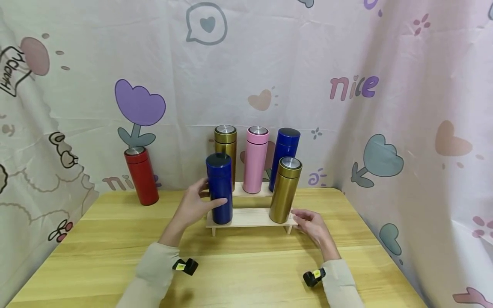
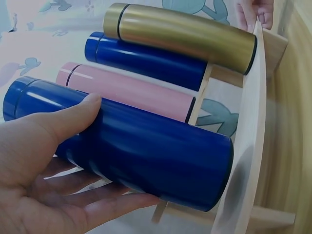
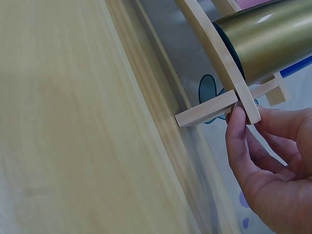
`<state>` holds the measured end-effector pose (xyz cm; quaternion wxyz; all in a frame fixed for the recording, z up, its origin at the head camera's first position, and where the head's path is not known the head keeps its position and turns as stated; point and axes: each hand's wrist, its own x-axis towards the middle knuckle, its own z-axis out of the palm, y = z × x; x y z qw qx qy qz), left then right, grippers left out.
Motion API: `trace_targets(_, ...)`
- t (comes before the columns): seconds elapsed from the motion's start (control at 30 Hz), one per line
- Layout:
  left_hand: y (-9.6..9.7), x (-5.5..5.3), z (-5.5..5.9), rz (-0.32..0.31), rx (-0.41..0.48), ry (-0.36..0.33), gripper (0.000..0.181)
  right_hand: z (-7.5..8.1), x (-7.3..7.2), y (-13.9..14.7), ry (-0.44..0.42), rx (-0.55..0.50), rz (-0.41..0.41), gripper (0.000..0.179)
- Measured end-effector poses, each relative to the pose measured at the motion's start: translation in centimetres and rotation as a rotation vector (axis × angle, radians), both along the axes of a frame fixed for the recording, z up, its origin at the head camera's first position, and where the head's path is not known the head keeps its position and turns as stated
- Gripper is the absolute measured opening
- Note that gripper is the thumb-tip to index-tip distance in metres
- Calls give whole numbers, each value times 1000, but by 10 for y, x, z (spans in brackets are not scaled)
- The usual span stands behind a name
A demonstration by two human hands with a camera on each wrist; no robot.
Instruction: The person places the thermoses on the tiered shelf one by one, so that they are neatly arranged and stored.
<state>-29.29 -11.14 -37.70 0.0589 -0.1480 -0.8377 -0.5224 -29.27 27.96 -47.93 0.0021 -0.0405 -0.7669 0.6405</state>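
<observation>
My left hand (image 1: 192,204) grips a dark blue thermos bottle (image 1: 220,188), thumb across its front and fingers behind. The bottle stands close over the left end of the lower step of a two-step wooden rack (image 1: 250,217); in the left wrist view its base (image 2: 225,173) is right by the board. With thumb and fingertips, my right hand (image 1: 313,226) pinches the right end of that step. Beside it on the step is a gold thermos bottle (image 1: 285,192). Along the upper step stand another gold bottle (image 1: 227,144), a pink one (image 1: 255,164) and a second blue one (image 1: 286,147).
A red thermos bottle (image 1: 143,177) stands apart on the wooden table (image 1: 239,273), at the back left. Close behind the rack hangs a printed curtain (image 1: 246,55), which also closes off both sides. Black wrist cameras (image 1: 189,267) sit at my cuffs.
</observation>
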Motion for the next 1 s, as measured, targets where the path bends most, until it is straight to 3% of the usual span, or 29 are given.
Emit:
trace_targets(0.43, 27, -2, -1, -40, -10, 58, 80, 0, 1, -1, 3, -7, 2, 37)
trace_targets(0.7, 44, -1, -2, -34, -3, 30, 84, -1, 2, 0, 6, -6, 9, 37)
trace_targets(1.0, 59, -2, -3, -67, 11, 67, 78, 0, 1, 0, -10, -23, 9, 37)
